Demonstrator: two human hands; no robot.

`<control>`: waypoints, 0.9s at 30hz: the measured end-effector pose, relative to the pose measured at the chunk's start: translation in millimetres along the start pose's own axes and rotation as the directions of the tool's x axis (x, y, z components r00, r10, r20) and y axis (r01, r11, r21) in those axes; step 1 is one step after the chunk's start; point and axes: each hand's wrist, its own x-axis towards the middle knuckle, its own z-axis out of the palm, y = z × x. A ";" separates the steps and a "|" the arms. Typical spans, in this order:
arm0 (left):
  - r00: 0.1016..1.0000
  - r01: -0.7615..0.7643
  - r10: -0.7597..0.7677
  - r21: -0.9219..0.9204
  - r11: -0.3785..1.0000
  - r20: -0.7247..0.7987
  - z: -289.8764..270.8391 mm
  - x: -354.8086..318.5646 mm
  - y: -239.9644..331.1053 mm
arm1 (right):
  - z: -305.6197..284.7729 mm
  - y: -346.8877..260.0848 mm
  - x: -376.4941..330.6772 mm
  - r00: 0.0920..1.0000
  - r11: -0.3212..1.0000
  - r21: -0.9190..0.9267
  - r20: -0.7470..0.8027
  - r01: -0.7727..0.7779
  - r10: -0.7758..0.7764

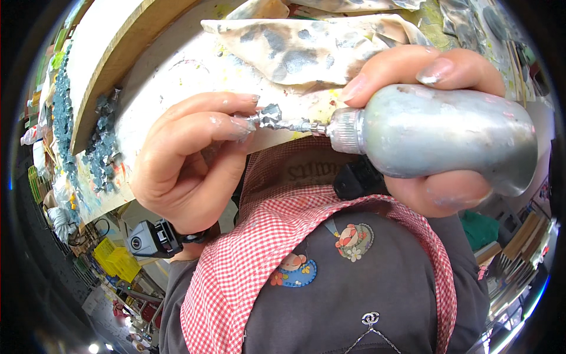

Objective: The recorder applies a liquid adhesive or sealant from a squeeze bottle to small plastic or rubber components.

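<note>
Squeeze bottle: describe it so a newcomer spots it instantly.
Find the white, paint-flecked worktop along the top. Right of and below the spotted cloth, the right hand grips the squeeze bottle sideways, its thin crusted nozzle pointing toward the left hand. Unlike the limp cloth, it is rounded and shiny grey, with a ribbed collar.

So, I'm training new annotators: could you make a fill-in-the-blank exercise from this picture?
The right hand grips the bottle, whose nozzle points toward the picture's ____ side.
The left hand has a device strapped at the ____.
The checked fabric is white and ____.
The baskets at the lower left are ____.

Missing words: left; wrist; red; yellow.
</note>
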 end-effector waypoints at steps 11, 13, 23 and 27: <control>0.998 -0.001 -0.006 -0.111 0.994 -0.063 4.3 -2.1 -3.2 | -8.4 -29.7 -3.4 0.939 0.937 0.061 -0.004 -0.344 0.345; 0.996 -0.007 -0.007 -0.163 0.987 -0.085 4.9 -2.1 -2.9 | -6.1 -26.2 -2.3 0.961 0.937 0.220 0.004 -0.272 0.278; 0.966 0.235 -0.241 -0.073 0.969 -0.094 -1.8 -1.7 8.5 | -3.5 -4.8 -6.5 0.999 0.991 0.129 0.035 -0.038 0.033; 0.922 0.346 -0.364 -0.143 0.928 -0.133 4.5 3.6 14.0 | 2.2 -0.1 -3.5 1.000 0.989 0.145 -0.003 -0.012 0.013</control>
